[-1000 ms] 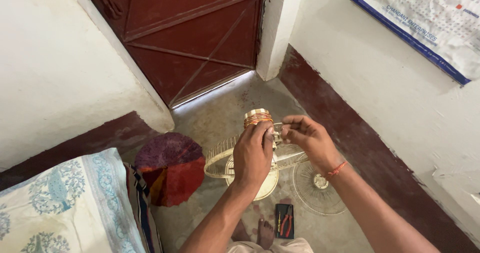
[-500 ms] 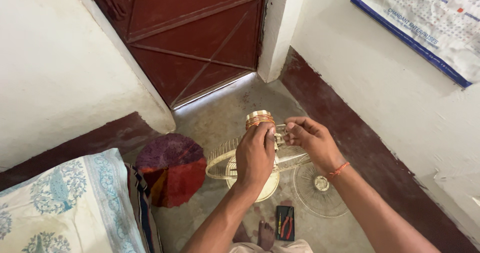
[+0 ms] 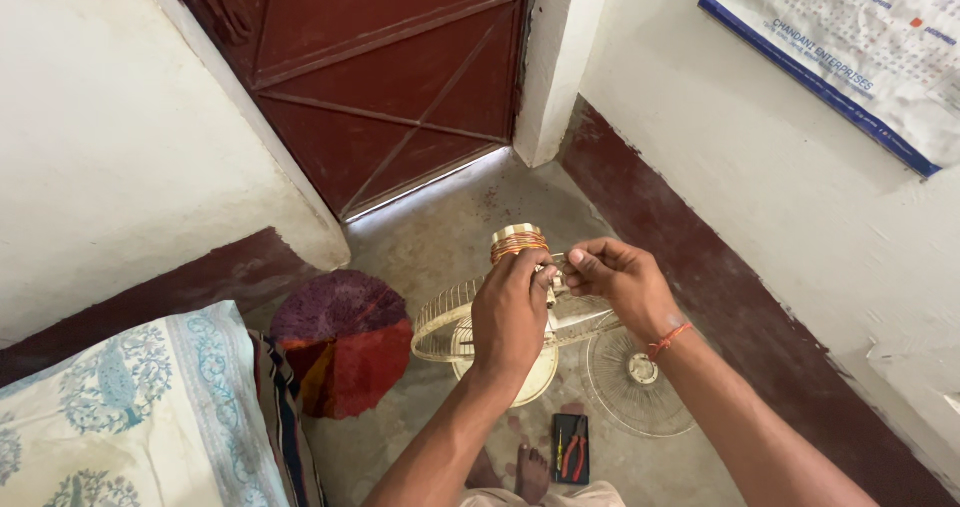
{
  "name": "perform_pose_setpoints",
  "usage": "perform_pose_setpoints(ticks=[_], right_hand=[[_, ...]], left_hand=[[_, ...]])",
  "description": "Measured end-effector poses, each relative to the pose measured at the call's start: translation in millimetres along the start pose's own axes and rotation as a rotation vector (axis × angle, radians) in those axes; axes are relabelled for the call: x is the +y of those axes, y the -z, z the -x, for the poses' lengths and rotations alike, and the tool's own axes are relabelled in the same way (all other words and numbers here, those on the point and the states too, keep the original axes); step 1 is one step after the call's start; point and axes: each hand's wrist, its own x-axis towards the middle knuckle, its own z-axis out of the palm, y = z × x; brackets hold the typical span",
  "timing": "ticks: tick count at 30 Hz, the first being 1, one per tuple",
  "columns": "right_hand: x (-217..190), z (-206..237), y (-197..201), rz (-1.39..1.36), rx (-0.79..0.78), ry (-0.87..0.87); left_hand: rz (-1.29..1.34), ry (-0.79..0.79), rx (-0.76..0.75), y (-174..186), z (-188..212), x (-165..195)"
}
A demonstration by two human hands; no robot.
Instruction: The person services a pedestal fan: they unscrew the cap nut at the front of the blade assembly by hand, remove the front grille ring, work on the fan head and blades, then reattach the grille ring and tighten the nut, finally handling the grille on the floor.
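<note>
Two bare feet (image 3: 520, 472) of mine show nearest, with red-handled pliers (image 3: 572, 449) on the floor just to their right. Above them my left hand (image 3: 510, 312) is wrapped closed around a fan motor (image 3: 520, 244), its copper windings showing at the top, while my right hand (image 3: 620, 279) pinches narrowly at the motor's side. Compared with a second ago, both hands have barely shifted; the grip is unchanged, so the fiddling goes on. Beneath lie the cream fan guard (image 3: 440, 322) and a loose grille (image 3: 635, 387) on the right. A round red mat (image 3: 345, 342) sits left; the maroon door (image 3: 390, 77) stands far.
</note>
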Motion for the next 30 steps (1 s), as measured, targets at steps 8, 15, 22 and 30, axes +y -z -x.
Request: perform_pose_setpoints(ticks=[8, 15, 22, 30], right_hand=[[-9, 7, 1, -0.108, -0.034, -0.038], [-3, 3, 0, -0.057, 0.0, -0.058], [-11, 9, 2, -0.099, -0.057, -0.009], [-9, 4, -4, -0.063, 0.004, -0.045]], left_hand=[[-0.014, 0.01, 0.008, -2, -3, -1], [-0.003, 0.012, -0.006, -3, -3, -1], [-0.026, -0.001, 0.008, -3, -5, -2], [-0.029, 0.016, -0.009, -5, -4, -4]])
